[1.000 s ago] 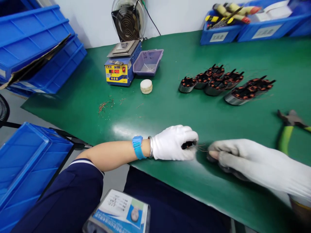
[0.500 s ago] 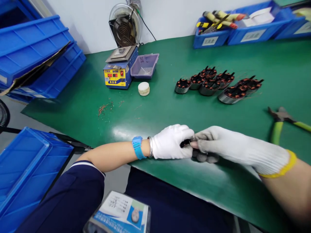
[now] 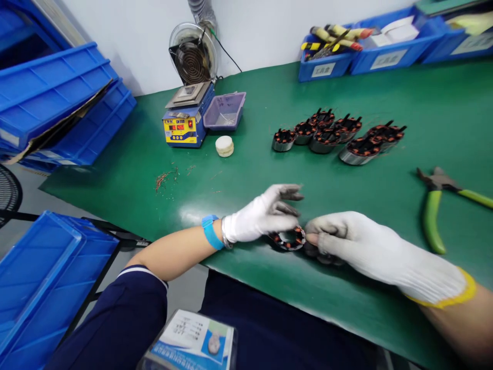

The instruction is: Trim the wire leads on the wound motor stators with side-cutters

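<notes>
A ring-shaped motor stator (image 3: 285, 241) with copper windings lies near the table's front edge, its open centre facing up. My left hand (image 3: 265, 213), in a white glove with grey fingertips, is over its far left side, fingers stretched and spread, with the thumb side close to the ring. My right hand (image 3: 339, 237), gloved in white with a yellow cuff, has thumb and forefinger pinched at the stator's right edge; the bare thumb tip shows. Its lower fingers are in shadow. Farther back stand several more stators (image 3: 325, 140) with black prongs and loose fine wires.
Green-handled cutting pliers (image 3: 435, 205) lie right of my right hand. A blue-and-yellow solder pot (image 3: 184, 128), a purple tray (image 3: 225, 113), a white round pad (image 3: 224, 146) and wire scraps (image 3: 162, 180) are at left. Blue bins (image 3: 325, 69) line the back; blue crates (image 3: 54, 97) stand left.
My left hand has opened, let go of the stator and lifted off it, uncovering the ring. My right hand keeps its pinch at the right edge. The camera view has shifted slightly.
</notes>
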Demonstrator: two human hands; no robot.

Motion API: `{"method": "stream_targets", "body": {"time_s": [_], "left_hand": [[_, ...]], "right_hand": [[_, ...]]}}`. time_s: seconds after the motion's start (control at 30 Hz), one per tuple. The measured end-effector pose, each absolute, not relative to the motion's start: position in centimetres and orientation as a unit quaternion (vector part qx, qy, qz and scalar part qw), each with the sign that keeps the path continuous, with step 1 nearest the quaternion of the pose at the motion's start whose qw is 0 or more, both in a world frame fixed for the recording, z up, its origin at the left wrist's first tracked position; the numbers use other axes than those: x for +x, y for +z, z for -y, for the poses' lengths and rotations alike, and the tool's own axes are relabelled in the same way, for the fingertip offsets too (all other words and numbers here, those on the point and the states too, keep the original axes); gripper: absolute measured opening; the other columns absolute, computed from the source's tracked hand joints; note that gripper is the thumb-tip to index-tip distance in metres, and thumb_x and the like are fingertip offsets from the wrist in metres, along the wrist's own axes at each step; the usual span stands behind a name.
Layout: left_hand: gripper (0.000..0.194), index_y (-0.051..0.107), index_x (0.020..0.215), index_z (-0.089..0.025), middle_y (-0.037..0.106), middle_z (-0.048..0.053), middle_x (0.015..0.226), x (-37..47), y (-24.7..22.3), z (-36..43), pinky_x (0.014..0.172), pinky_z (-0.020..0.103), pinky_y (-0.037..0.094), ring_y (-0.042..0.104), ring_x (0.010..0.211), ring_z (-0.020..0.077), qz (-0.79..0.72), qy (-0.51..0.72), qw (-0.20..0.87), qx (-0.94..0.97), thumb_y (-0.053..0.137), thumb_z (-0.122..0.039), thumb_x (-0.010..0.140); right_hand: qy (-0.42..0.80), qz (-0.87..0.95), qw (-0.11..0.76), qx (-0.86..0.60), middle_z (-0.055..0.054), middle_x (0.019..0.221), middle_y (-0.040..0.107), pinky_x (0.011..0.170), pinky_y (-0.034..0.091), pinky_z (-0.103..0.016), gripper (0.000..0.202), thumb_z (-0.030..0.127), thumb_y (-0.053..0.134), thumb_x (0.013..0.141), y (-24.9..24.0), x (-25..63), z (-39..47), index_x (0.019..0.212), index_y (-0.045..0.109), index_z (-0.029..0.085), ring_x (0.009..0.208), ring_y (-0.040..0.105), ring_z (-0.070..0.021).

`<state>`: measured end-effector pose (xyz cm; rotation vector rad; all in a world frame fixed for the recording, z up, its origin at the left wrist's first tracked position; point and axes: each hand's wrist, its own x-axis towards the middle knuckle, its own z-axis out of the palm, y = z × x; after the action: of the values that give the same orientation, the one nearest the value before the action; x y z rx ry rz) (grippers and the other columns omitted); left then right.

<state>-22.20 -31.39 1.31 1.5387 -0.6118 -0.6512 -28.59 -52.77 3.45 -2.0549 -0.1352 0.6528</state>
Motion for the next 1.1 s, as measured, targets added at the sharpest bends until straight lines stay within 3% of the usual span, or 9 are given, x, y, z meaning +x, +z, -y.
{"method": "stream_targets", "body": {"time_s": [0.27,0.47,0.57,0.63,0.7,0.8,0.87,0.97,1.1], "left_hand": [[0.065,0.055,0.127,-0.015,0.069,0.007,0.088,-22.1,5.0,29.5,0.046,0.026,0.049,0.066,0.055,0.0171,0.173,-0.554,0.548,0.602,0.069,-0.060,0.082],[0.038,0.064,0.114,-0.022,0.054,0.015,0.146,-24.4,4.1,30.4,0.099,0.045,0.055,0.069,0.108,0.0245,0.390,-0.086,0.613,0.682,0.074,-0.026,0.077],[0.016,0.063,0.082,-0.021,0.055,0.011,0.146,-25.0,4.2,30.2,0.106,0.047,0.051,0.064,0.121,0.0283,0.524,0.030,0.572,0.630,0.076,-0.027,0.075],[0.030,0.051,0.066,-0.019,0.063,0.011,0.134,-25.1,4.6,30.1,0.102,0.046,0.053,0.065,0.119,0.0278,0.473,0.036,0.590,0.654,0.074,-0.034,0.079],[0.038,0.050,0.066,-0.019,0.070,0.013,0.117,-24.9,4.9,30.2,0.092,0.043,0.058,0.070,0.104,0.0247,0.317,-0.066,0.627,0.708,0.065,-0.047,0.087],[0.059,0.062,0.084,-0.017,0.072,0.011,0.087,-24.2,5.0,30.5,0.062,0.038,0.060,0.070,0.069,0.0218,0.164,-0.450,0.585,0.655,0.046,-0.074,0.090],[0.062,0.065,0.098,-0.017,0.071,0.007,0.081,-23.8,4.9,30.6,0.056,0.036,0.058,0.067,0.060,0.0200,0.149,-0.577,0.560,0.576,0.057,-0.077,0.082],[0.065,0.066,0.108,-0.021,0.073,0.008,0.105,-24.0,5.1,30.4,0.084,0.041,0.061,0.073,0.094,0.0242,0.194,-0.426,0.673,0.573,0.092,-0.056,0.060],[0.047,0.063,0.065,-0.017,0.064,0.013,0.135,-24.8,5.9,29.9,0.114,0.049,0.046,0.059,0.133,0.0334,0.274,-0.234,0.736,0.573,0.089,-0.056,0.067]], "right_hand": [[0.260,0.044,0.585,-0.767,-0.005,0.060,0.058,0.049,0.037,-0.026,0.067,0.083,0.064,0.074,4.6,-29.2,53.5,0.067,0.066,0.017,0.053,0.045,-0.0128],[0.253,-0.020,0.688,-0.680,-0.004,0.055,0.058,0.041,0.034,-0.023,0.062,0.075,0.083,0.061,4.9,-29.1,53.2,0.063,0.066,0.016,0.043,0.043,-0.0094],[0.244,-0.009,0.700,-0.671,-0.004,0.052,0.056,0.041,0.035,-0.023,0.060,0.074,0.081,0.064,5.1,-29.5,53.2,0.061,0.066,0.016,0.043,0.044,-0.0104],[0.237,0.018,0.684,-0.689,-0.005,0.055,0.057,0.043,0.036,-0.024,0.060,0.074,0.076,0.071,5.1,-29.9,53.3,0.060,0.066,0.016,0.046,0.046,-0.0118],[0.224,0.054,0.654,-0.721,-0.005,0.056,0.055,0.045,0.036,-0.025,0.061,0.074,0.069,0.079,5.0,-30.2,53.3,0.058,0.065,0.017,0.048,0.045,-0.0124],[0.199,0.092,0.603,-0.767,-0.001,0.054,0.048,0.046,0.031,-0.025,0.061,0.071,0.065,0.085,4.8,-30.1,53.2,0.056,0.059,0.017,0.050,0.040,-0.0109],[0.211,0.088,0.597,-0.769,0.000,0.054,0.048,0.047,0.030,-0.024,0.060,0.071,0.066,0.084,4.5,-29.9,53.1,0.059,0.059,0.017,0.051,0.039,-0.0106],[0.256,0.042,0.635,-0.728,-0.002,0.057,0.054,0.046,0.033,-0.024,0.062,0.076,0.071,0.076,4.1,-29.6,52.9,0.064,0.063,0.016,0.049,0.042,-0.0103],[0.290,0.020,0.678,-0.675,-0.003,0.059,0.058,0.042,0.031,-0.023,0.064,0.080,0.074,0.068,4.2,-29.5,52.4,0.066,0.062,0.016,0.044,0.041,-0.0090]]}}
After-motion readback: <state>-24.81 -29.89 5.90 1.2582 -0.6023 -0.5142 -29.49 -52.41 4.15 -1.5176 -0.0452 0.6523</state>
